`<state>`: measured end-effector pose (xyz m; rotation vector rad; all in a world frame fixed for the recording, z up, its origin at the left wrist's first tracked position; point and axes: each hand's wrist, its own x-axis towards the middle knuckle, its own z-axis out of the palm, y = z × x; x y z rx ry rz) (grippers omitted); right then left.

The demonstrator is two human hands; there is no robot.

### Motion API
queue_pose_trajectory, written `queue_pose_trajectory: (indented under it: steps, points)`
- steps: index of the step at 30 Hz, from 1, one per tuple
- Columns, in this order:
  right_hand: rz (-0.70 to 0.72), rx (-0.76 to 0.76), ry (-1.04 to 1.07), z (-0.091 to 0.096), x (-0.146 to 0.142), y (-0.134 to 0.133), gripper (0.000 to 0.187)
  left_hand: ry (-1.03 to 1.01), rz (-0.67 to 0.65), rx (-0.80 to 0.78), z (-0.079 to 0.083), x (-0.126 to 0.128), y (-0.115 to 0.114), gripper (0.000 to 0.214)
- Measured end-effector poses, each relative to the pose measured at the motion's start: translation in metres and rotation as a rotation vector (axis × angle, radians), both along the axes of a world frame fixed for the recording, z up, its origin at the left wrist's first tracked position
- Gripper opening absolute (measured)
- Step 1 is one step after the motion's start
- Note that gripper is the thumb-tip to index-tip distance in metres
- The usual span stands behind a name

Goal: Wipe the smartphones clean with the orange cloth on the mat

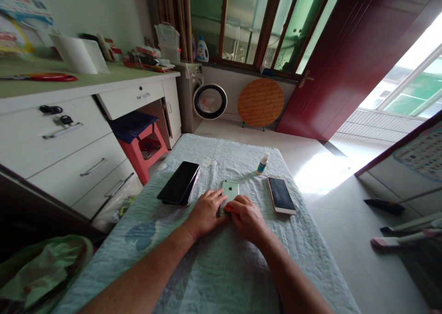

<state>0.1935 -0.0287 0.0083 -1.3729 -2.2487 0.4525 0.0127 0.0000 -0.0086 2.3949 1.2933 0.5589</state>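
Note:
A silver-backed smartphone (pixel 230 188) with an apple logo lies face down on the cloth-covered table. My left hand (pixel 206 212) grips its left edge, fingers over the back and thumb near the lower end. Pinched in my right hand (pixel 247 216) is a small orange piece (pixel 228 208), pressed against the phone's lower part; most of it is hidden, so its kind is unclear. Left of my hands, a black-screened phone (pixel 180 181) rests on top of at least one other device. To the right lies a gold-framed smartphone (pixel 281 195), screen up. A small spray bottle (pixel 262 164) stands behind it.
The pale quilted cloth (pixel 221 272) covers the table. At left are a white desk (pixel 74 143), a red stool (pixel 145 148) with a dark top and a green bin (pixel 81 258). Beyond stand a washing machine (pixel 189 93) with its door open and a round wooden tabletop (pixel 261 103).

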Motion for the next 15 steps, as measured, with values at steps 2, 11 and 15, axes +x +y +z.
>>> queue_pose_trajectory:
  steps: [2, 11, 15]
  points:
    - [0.046, -0.001, 0.007, 0.003, -0.003, -0.003, 0.024, 0.004, 0.003, -0.002, 0.001, 0.0, 0.0, 0.058]
    - [0.01, -0.104, 0.0, 0.007, 0.015, -0.001, 0.03, 0.013, 0.001, -0.01, 0.005, 0.0, -0.001, 0.062]
    - [-0.013, -0.103, 0.011, 0.009, 0.021, -0.002, 0.026, 0.037, -0.002, -0.014, 0.007, -0.001, -0.001, 0.063]
